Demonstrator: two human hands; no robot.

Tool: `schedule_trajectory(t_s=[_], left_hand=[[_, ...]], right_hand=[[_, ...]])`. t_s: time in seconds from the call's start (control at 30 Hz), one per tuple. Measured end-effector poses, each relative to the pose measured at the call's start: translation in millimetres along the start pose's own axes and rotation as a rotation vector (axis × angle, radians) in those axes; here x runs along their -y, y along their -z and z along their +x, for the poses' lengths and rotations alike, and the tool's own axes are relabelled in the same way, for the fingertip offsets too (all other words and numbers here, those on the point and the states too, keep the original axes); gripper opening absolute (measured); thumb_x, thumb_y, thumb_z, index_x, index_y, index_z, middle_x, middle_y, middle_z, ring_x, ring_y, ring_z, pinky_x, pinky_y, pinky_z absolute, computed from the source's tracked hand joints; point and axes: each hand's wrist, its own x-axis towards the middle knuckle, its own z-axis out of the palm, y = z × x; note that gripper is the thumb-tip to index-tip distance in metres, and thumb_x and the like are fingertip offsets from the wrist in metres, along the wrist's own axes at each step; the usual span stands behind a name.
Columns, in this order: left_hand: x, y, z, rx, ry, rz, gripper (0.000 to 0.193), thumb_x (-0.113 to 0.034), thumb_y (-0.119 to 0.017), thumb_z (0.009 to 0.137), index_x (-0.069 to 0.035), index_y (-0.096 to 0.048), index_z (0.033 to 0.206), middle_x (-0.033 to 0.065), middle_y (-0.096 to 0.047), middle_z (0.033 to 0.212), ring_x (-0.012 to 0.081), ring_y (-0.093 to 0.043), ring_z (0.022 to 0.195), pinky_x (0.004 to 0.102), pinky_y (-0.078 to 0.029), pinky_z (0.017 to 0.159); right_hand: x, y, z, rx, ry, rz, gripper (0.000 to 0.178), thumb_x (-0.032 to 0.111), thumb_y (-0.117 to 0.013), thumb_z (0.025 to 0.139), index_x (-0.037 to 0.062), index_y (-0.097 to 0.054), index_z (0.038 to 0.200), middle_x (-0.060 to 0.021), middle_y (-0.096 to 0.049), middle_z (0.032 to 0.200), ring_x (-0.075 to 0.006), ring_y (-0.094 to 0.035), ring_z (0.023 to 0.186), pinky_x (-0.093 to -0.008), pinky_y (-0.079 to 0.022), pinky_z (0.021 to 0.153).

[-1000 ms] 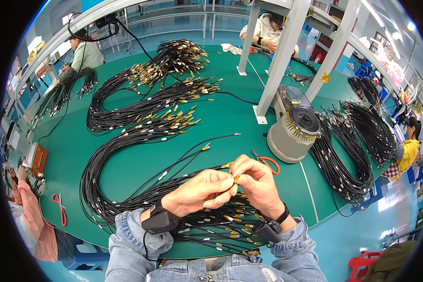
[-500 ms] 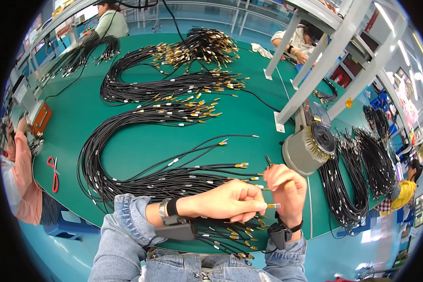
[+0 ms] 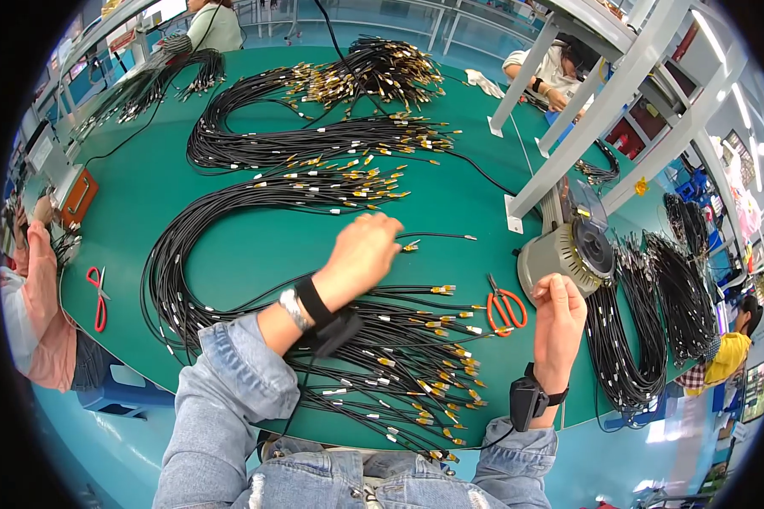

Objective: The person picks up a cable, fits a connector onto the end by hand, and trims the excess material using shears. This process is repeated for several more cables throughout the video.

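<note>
My left hand (image 3: 363, 254) reaches forward over the green table (image 3: 255, 246), fingers curled down on a thin black cable (image 3: 437, 236) with a gold connector (image 3: 412, 246) just beside the fingertips. My right hand (image 3: 560, 318) is raised at the right, its fingertips at the lower edge of a grey round tape dispenser (image 3: 569, 254); nothing shows in it. Orange scissors (image 3: 506, 307) lie between the hands. A fan of black cables with gold ends (image 3: 407, 365) lies under my left forearm.
Further bundles of black cables (image 3: 314, 144) curve across the far table, and more hang at the right edge (image 3: 628, 356). A white frame post (image 3: 586, 127) stands behind the dispenser. Red scissors (image 3: 98, 297) lie by a seated person at left. Other people work at the far side.
The hands were together at a cable end near my body. They have parted: the left has stretched forward onto the table, the right has moved right to the dispenser. The view has tilted.
</note>
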Motion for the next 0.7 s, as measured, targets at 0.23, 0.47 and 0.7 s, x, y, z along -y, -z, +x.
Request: schedule_trajectory(t_s=[0.23,0.47,0.7], left_hand=[[37,-20,1,0.241,0.207,-0.046,0.018,-0.012,-0.064,0.080,-0.002,-0.059,0.093,0.0100,-0.062,0.084,0.0270,-0.060,0.077,0.0369,-0.047,0.071],[42,-9,9,0.105,0.345,-0.451,0.011,-0.008,-0.062,0.082,0.000,-0.056,0.088,0.0079,-0.062,0.077,0.0188,-0.061,0.070,0.0304,-0.047,0.063],[7,28,15,-0.165,0.129,-0.337,0.011,-0.008,-0.060,0.084,0.000,-0.054,0.089,0.0050,-0.060,0.072,0.0129,-0.058,0.066,0.0269,-0.046,0.059]], right_hand=[[-3,-2,1,0.018,-0.057,0.001,0.013,0.010,-0.054,0.091,-0.0008,-0.061,0.086,-0.0035,-0.059,0.084,-0.0089,-0.050,0.075,-0.0227,-0.040,0.073],[-1,-6,0,0.000,-0.018,-0.010,0.014,0.011,-0.052,0.092,0.0000,-0.058,0.084,-0.0033,-0.056,0.080,-0.0109,-0.048,0.075,-0.0240,-0.038,0.072],[4,-9,-5,-0.110,0.191,-0.142,0.014,0.010,-0.053,0.091,-0.0008,-0.058,0.084,-0.0030,-0.055,0.082,-0.0103,-0.049,0.077,-0.0232,-0.039,0.074]])
